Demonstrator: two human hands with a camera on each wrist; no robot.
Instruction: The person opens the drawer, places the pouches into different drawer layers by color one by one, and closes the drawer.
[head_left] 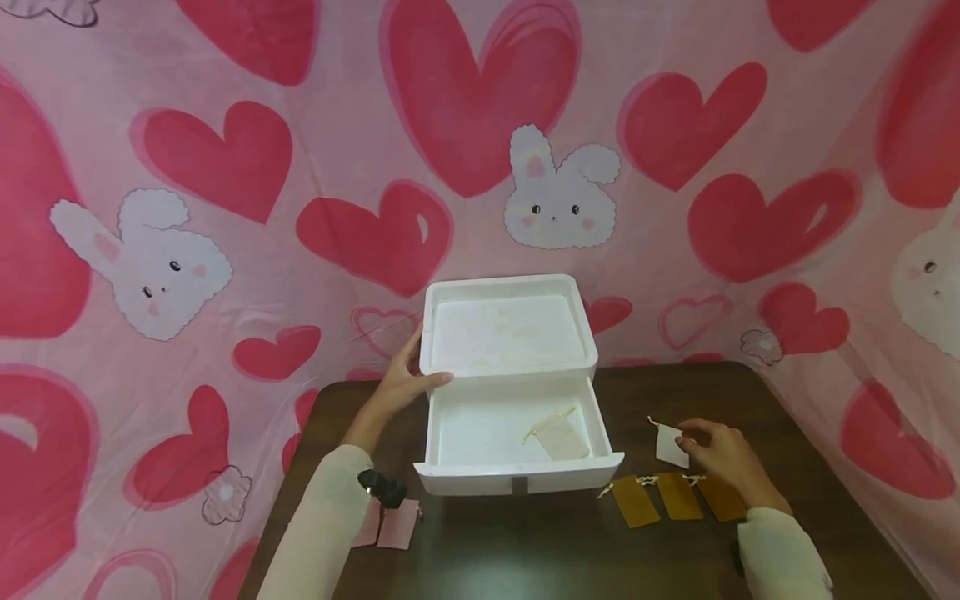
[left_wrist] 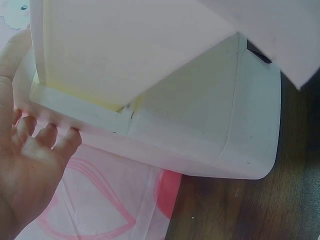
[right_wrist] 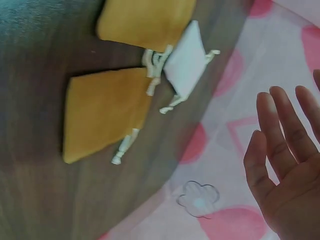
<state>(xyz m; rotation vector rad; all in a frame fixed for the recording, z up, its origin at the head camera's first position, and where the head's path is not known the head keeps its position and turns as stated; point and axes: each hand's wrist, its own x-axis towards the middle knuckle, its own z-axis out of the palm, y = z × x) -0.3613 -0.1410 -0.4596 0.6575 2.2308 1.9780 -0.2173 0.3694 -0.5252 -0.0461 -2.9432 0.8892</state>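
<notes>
A white drawer box stands at the table's back with its drawer pulled out. My left hand grips the box at its left side, thumb over the front corner; in the left wrist view its fingertips press the side wall. A cream drawstring pouch lies inside the drawer, toward the right. Right of the drawer, a white drawstring pouch lies on the table. My right hand hovers at its right edge, and in the right wrist view the fingers are extended with nothing held.
Several mustard-brown drawstring pouches lie in a row in front of my right hand. Pink pouches lie on the dark wooden table by my left forearm. A pink cloth with hearts and rabbits hangs behind the table.
</notes>
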